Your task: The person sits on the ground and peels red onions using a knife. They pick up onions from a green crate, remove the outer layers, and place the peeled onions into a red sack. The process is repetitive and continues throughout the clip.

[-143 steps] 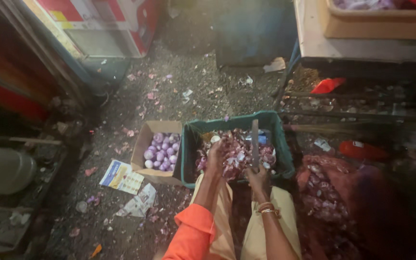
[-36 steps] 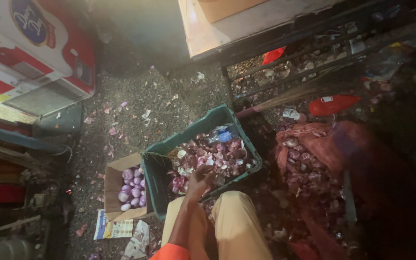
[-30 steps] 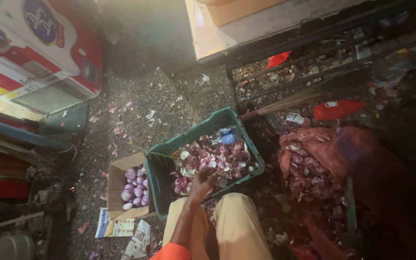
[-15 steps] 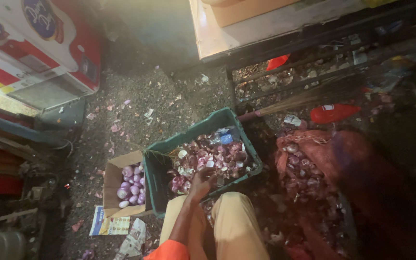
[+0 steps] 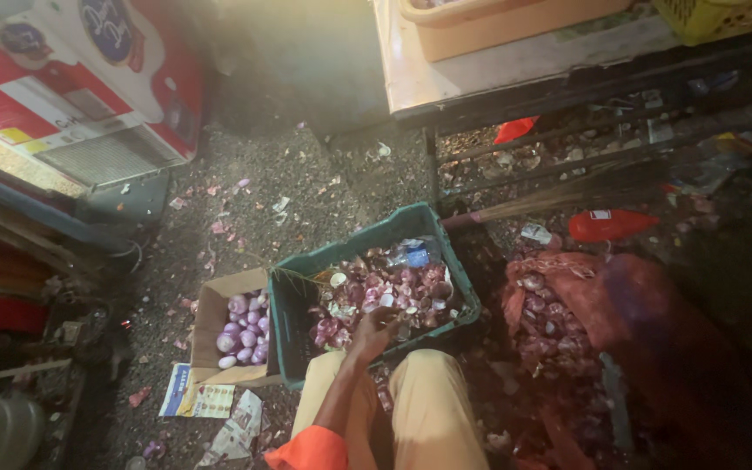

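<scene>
Onions are being handled over a green plastic crate (image 5: 459, 270) set on the gritty ground between the seated person's knees and a low wooden platform (image 5: 515, 65). At the far left a red and white cabinet (image 5: 89, 87) stands well apart. Just left of the crate, touching its wall, a cardboard box (image 5: 211, 305) holds peeled pale purple onions (image 5: 241, 331), and printed leaflets (image 5: 189, 400) lie below it. Inside the crate a heap of onion skins and trimmings (image 5: 393, 292) is seen, and the left hand (image 5: 372, 329) is laid into its near edge; whether the fingers are closed on an onion cannot be told, since the hand is small and blurred. The right hand is not seen. To the right, a red mesh sack (image 5: 567, 313) of unpeeled onions is slumped beside the person's leg.

A slip is judged possible: loose skins could hide a blade or a bulb, so a cut or a dropped onion could be caused. The crate could be tipped by the knees, and peeled onions could be dirtied by the grit.
</scene>
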